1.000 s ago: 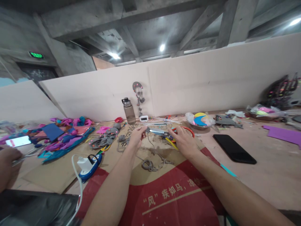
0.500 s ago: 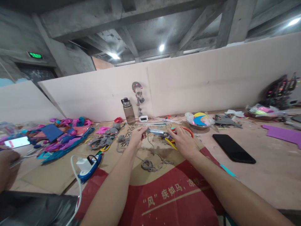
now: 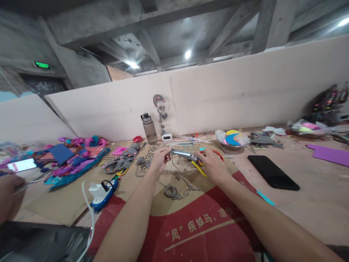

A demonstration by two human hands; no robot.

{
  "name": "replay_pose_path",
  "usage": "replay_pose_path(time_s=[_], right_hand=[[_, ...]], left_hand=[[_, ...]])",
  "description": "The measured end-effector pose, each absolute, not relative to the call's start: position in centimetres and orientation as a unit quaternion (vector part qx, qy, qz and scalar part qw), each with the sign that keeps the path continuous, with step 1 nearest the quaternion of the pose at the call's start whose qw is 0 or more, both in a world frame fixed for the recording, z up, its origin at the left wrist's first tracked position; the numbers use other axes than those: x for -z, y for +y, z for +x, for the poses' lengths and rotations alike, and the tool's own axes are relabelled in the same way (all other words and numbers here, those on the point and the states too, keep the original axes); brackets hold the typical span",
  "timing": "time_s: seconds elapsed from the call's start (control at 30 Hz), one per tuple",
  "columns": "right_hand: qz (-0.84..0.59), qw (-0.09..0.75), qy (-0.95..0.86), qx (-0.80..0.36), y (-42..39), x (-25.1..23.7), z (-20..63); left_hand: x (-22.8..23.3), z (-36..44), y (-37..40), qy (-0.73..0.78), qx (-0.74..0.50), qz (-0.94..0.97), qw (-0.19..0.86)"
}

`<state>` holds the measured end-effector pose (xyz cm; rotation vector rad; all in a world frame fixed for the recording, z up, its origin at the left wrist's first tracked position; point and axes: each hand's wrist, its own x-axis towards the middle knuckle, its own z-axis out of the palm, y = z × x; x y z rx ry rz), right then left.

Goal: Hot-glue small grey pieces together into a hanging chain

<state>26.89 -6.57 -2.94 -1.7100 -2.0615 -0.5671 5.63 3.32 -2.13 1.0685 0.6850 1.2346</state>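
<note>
My left hand [image 3: 161, 158] is closed, fingertips pinching grey yarn [image 3: 172, 193] whose strand hangs down to a loose coil on the cardboard. A small grey bit shows at those fingertips; its shape is too small to tell. Wrapped round orange-handled scissors [image 3: 185, 155], my right hand [image 3: 214, 162] points the metal blades left, their tips at the grey bit by my left fingers. Below both hands lies the brown and red printed cardboard [image 3: 196, 222]. Left of my left hand is a small ball of grey yarn [image 3: 141, 160].
A pile of grey felt pieces [image 3: 121, 162] and a blue-white power strip [image 3: 105, 196] lie left. Behind stands a bottle [image 3: 149, 130]. A bowl [image 3: 231, 146] and black phone [image 3: 272, 172] are right. Another person's hand [image 3: 11, 193] is at far left.
The scissors' blades have drawn closer together at the left fingertips. Both hands stay nearly in place, and the view has shifted very slightly.
</note>
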Motion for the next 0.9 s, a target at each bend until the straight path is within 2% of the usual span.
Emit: replay_pose_path(time_s=[0.9], right_hand=[[-0.608, 0.158, -0.750, 0.208, -7.19, 2.45, 26.21]], left_hand=[[2.30, 5.56, 3.43, 0.320, -0.522, 0.459, 0.644]])
